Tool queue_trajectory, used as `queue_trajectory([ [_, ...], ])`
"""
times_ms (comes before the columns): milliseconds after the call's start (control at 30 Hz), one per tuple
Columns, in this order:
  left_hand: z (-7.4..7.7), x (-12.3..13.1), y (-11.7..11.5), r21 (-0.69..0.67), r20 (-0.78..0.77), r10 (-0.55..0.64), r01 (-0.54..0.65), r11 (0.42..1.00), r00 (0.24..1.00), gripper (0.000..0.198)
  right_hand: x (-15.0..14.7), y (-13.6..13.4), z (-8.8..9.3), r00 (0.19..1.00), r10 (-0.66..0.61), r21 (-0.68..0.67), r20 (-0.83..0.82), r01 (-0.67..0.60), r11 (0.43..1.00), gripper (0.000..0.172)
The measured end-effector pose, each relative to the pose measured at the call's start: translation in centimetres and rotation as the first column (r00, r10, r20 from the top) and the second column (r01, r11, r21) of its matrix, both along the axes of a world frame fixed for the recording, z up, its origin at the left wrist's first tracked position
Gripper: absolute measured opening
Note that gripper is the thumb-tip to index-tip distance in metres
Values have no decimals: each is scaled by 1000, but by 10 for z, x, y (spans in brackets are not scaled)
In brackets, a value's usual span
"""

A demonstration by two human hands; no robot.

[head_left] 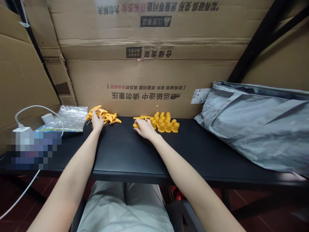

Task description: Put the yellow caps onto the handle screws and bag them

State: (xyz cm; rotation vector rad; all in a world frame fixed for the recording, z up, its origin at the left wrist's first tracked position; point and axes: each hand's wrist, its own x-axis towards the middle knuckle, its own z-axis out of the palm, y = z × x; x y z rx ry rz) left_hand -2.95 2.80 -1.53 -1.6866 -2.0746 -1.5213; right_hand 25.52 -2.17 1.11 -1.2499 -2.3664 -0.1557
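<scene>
My left hand [97, 123] is in a heap of orange curved pieces [111, 118], some with thin metal chains trailing onto the table. Its fingers close around a curved piece, though the fingertips are partly hidden. To the right, my right hand [145, 128] rests low over the table with a small yellow piece [136, 125] under its thumb and fingers. Just behind it lie slim yellow pieces [142, 117]. Beside that hand stand several yellow stepped cylinders with flared bases [168, 126], grouped in rows.
The black table [116, 154] backs onto a cardboard sheet [149, 74]. A grey bag [256, 125] fills the right side. On the left are a clear plastic packet [72, 117], a white charger [23, 137] with its cable [38, 107], and a blurred-out object [36, 151].
</scene>
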Motion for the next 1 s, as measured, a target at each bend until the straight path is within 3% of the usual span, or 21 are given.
queue_trajectory([
  [100,-3,-1,2,-49,120,18,-12,999,993,34,0,0,0,1000,2,0,2,-2,1000,16],
  [167,-4,1,3,-80,114,-3,12,997,993,32,0,1,-1,1000,3,1,2,-3,1000,17],
  [267,-5,5,6,-120,42,-37,42,992,998,40,0,2,-2,1000,4,10,4,-4,1000,17],
  [433,-8,11,8,-231,-136,-29,-4,973,990,55,0,2,-2,1000,3,12,7,-3,1000,16],
  [633,-9,8,9,-212,-181,-32,-8,977,983,49,2,1,2,1000,-19,29,-23,20,999,14],
  [767,-7,10,8,-183,-213,-88,48,982,973,48,10,5,7,985,-104,141,-135,123,982,12],
  [1000,-3,18,-3,-359,-196,-109,32,933,974,52,37,23,11,861,-228,139,-454,321,937,27],
])
